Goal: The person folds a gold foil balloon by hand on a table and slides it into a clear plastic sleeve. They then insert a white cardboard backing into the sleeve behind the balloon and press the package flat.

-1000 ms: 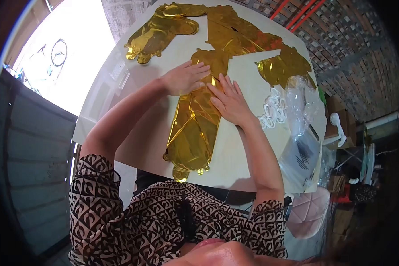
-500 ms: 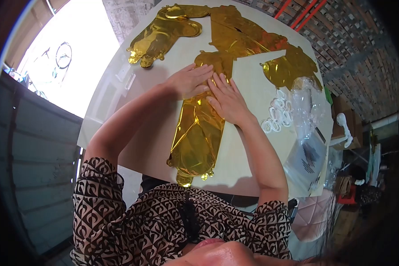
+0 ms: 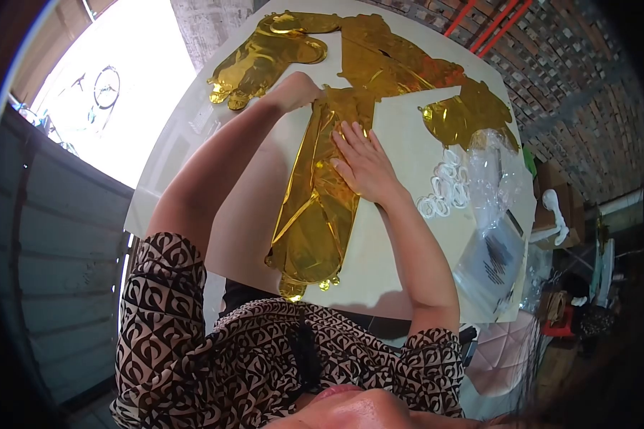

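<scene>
A gold foil balloon, flat and creased, lies lengthwise on the table in front of me. My right hand rests on its upper half, palm down with the fingers stretched out. At the balloon's upper left edge my left hand is closed, its fingertips pinching the foil there; they are partly hidden by the hand itself. Just beyond my left hand another flat gold foil balloon lies at the table's far left. More gold foil spreads across the far side, with one rounded piece toward the right.
White looped strings or ribbons lie right of my right arm. Beside them are a crumpled clear plastic bag and a clear packet with dark print, near the right edge of the pale table. A brick wall stands beyond.
My left hand has lifted from lying flat beside the right one and moved up and left to the balloon's edge, closing there. The right hand stays flat in nearly the same place.
</scene>
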Demonstrator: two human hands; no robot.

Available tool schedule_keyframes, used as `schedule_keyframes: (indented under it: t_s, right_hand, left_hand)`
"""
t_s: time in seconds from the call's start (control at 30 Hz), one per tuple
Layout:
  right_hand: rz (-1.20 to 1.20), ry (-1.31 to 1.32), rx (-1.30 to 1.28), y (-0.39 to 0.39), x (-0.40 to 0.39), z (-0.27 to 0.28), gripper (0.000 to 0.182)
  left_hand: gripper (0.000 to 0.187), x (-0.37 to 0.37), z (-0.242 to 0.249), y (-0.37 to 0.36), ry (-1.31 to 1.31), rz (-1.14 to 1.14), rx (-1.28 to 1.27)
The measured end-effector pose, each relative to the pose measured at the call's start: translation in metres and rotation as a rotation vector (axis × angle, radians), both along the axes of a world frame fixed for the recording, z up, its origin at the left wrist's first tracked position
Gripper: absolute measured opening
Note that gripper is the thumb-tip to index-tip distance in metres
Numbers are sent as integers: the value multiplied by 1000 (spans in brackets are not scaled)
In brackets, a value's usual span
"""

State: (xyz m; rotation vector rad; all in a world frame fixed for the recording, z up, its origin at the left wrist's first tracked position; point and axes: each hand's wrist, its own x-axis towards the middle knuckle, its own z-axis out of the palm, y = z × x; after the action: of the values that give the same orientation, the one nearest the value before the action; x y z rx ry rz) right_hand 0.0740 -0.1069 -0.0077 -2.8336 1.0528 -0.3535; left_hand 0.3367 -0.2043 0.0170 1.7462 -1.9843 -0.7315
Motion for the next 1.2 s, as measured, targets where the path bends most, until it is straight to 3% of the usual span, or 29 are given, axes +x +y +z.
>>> schedule_keyframes:
  t_s: [0.13,0.3,0.43,0.5,0.53,0.6,0.8,0.93,1.0,1.13,1.2]
  right_hand:
    - [-2,-1,0,-1,0,-1,61]
    - [-15,8,6,0,0,0,62]
    - [-18,8,12,0,0,0,62]
    - [-14,5,6,0,0,-1,62]
    - [-11,1,-1,0,0,0,63]
    - [-6,3,-3,0,0,0,63]
    - [-1,-18,-5,0,0,0,63]
    - [-3,-26,10,0,0,1,63]
    - [-5,-27,8,0,0,1,63]
    - [-10,-33,12,-1,0,0,63]
    - [-12,-29,16,-1,0,-1,63]
  left_hand:
    - [34,-13,6,-5,78,141,205]
    - [20,-27,-5,8,23,168,-332]
    - [19,-36,10,18,36,126,-331]
    - [21,-32,19,15,362,170,86]
    - [21,-32,22,19,363,174,85]
    - [28,-32,24,24,743,174,299]
    - [43,-40,4,19,1156,81,406]
    - [41,-51,-2,12,1054,99,351]
    - [41,-57,-2,12,863,112,250]
    - [41,-62,-11,8,909,89,288]
    - [34,-67,-21,4,870,105,82]
